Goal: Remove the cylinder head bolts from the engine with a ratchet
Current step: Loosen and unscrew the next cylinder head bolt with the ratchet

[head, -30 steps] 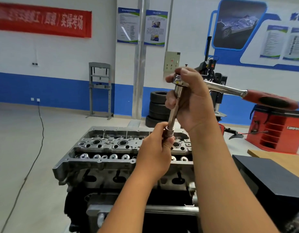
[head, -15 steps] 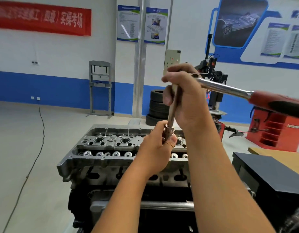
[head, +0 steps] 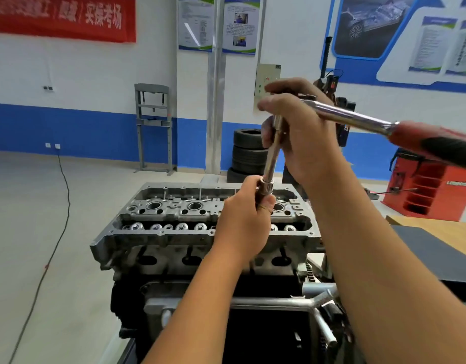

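Steel ratchet (head: 342, 115) lower, handle dipped

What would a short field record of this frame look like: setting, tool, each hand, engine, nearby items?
setting: workshop with blue-and-white walls
tool: chrome ratchet with red-and-black handle, long chrome extension bar pointing down to a socket
right hand: grips the ratchet's head end
left hand: holds the socket end, above the head
engine: grey aluminium cylinder head, cover off, on a stand
nearby: stacked black tyres, red cabinet, wooden bench
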{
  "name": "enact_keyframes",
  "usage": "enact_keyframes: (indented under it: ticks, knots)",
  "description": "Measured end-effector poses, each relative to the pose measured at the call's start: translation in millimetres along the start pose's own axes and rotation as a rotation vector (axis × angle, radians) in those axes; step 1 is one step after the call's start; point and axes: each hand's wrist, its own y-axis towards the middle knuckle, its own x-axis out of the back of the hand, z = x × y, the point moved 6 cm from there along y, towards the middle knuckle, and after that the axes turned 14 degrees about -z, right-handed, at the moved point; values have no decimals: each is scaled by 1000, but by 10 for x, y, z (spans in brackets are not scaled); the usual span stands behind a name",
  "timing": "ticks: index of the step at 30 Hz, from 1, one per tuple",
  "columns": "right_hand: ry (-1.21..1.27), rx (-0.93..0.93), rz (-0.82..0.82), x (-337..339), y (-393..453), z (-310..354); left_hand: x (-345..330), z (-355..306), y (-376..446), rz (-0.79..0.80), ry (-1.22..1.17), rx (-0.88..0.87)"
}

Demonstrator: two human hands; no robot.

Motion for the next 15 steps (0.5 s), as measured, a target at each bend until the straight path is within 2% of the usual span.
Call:
enact_keyframes:
  ticks: [2,4,7,11,13,15]
  knots:
    - [240,-237,37,-17,-29,-98,11,-8,-5,22,-11,7]
    - [320,-324,31,-24,-41,-157,21,-17,-5,1,-3,19]
    - [230,-243,-97,6,-61,-171,18,1,-1,-72,18,47]
    - [-23,-11,-317,-29,-253,16,19,2,-10,-142,70,52]
    - [-156,-9,-331,-8,-368,65,24,-10,-24,-158,62,61]
    - [-245,-136,-222,-35,-520,38,33,-11,-29,-168,61,59]
